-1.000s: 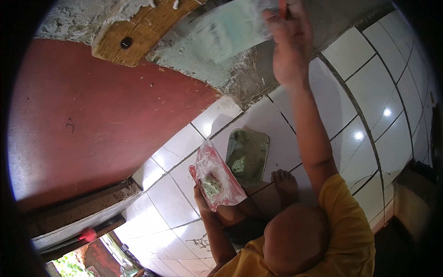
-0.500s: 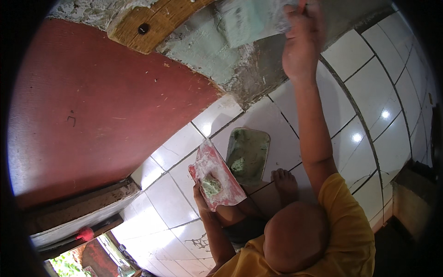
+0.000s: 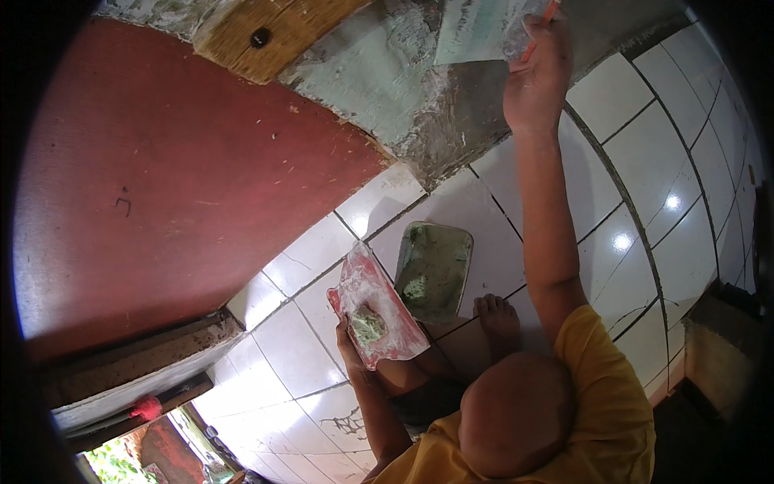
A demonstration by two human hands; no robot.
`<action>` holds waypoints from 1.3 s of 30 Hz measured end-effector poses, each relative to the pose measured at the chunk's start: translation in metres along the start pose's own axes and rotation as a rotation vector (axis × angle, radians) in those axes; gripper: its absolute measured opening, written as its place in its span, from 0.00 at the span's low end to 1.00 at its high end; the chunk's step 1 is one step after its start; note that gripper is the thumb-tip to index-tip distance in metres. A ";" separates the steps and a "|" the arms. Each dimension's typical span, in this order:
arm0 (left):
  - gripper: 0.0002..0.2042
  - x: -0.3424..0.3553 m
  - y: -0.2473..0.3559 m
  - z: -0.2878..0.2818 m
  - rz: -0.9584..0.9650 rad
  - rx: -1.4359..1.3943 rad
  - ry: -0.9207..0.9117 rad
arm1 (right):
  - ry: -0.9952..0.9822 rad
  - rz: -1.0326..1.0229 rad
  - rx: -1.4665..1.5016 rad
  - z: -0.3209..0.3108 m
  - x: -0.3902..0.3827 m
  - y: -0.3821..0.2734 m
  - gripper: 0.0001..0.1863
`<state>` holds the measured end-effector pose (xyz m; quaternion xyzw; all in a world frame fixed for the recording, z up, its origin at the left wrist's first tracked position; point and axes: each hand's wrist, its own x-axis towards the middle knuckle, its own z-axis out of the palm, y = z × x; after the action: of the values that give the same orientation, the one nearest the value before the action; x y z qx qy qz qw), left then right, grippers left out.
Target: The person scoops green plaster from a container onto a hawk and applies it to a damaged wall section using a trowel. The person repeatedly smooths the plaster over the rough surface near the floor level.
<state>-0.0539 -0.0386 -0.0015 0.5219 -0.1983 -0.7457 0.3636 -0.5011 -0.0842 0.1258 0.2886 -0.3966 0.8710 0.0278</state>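
Observation:
My left hand (image 3: pixel 347 345) is closed on the near left edge of a red board (image 3: pixel 377 282) smeared with white. A lump of pale green putty (image 3: pixel 368 325) sits on that board. Up at the top right, my right arm stretches out and my right hand (image 3: pixel 538 85) grips a flat scraper with an orange-red edge (image 3: pixel 541 31). It is against the wall (image 3: pixel 403 48), where pale green-white putty covers part of the grey surface. The scraper's blade is hard to tell from the smeared putty beside it.
A rectangular tray (image 3: pixel 442 266) with green putty residue lies on the white tiled floor, by my bare foot (image 3: pixel 496 319). A large red panel (image 3: pixel 193 177) fills the left. A wooden piece (image 3: pixel 278 36) with a dark round hole borders the putty-covered wall.
My right hand has moved slightly down and right along the wall with the scraper. The left hand, board and tray stay where they were.

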 end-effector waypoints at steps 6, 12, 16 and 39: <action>0.22 0.002 -0.002 -0.004 -0.009 -0.009 -0.039 | -0.095 -0.105 -0.133 0.012 -0.009 -0.005 0.08; 0.22 -0.001 0.001 -0.002 0.005 -0.007 -0.046 | 0.129 -0.167 -0.120 -0.006 -0.026 -0.061 0.09; 0.22 0.000 0.000 -0.002 -0.038 -0.065 -0.041 | 0.226 -0.296 -0.353 -0.005 -0.065 -0.064 0.13; 0.21 0.007 -0.004 -0.012 -0.042 -0.032 -0.033 | -0.170 -0.676 -0.429 0.084 -0.081 -0.040 0.24</action>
<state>-0.0455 -0.0401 -0.0130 0.5077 -0.1813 -0.7649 0.3526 -0.3819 -0.1019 0.1537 0.4613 -0.4529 0.6834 0.3393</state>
